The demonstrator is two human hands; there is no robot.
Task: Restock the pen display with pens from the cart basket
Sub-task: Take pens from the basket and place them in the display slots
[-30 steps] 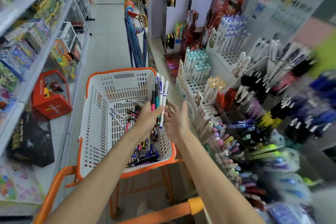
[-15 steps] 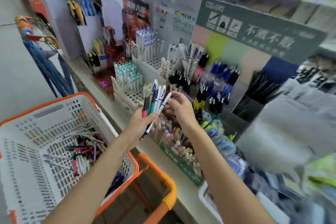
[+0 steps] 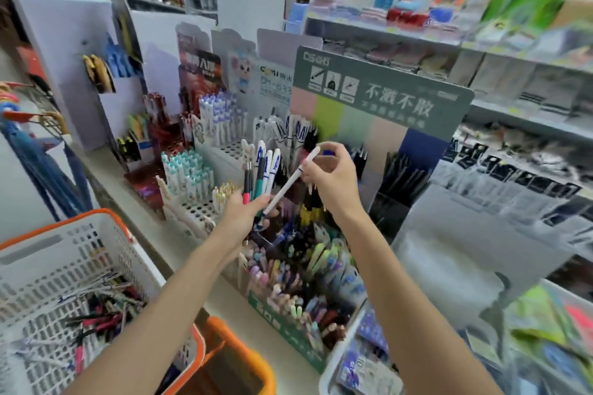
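My left hand (image 3: 244, 213) grips a bundle of pens (image 3: 261, 170) upright, white, teal and black-red ones, in front of the pen display (image 3: 224, 151). My right hand (image 3: 333, 178) pinches one white pen (image 3: 290, 184) by its upper end. That pen slants down to the left, its tip by my left fingers. The white cart basket (image 3: 106, 244) with an orange rim sits at lower left, with several loose pens (image 3: 99, 308) lying in its bottom.
A grey-green sign board (image 3: 382, 96) stands behind the display. Trays of coloured pens (image 3: 298, 282) fill the counter front. Umbrellas (image 3: 35, 163) hang at far left. Shelves of stationery (image 3: 513, 80) run along the right. The orange cart frame (image 3: 237, 359) is below.
My view has swung right from the basket to the display. Both hands rose over the counter, and my right hand has drawn one white pen out of the bundle.
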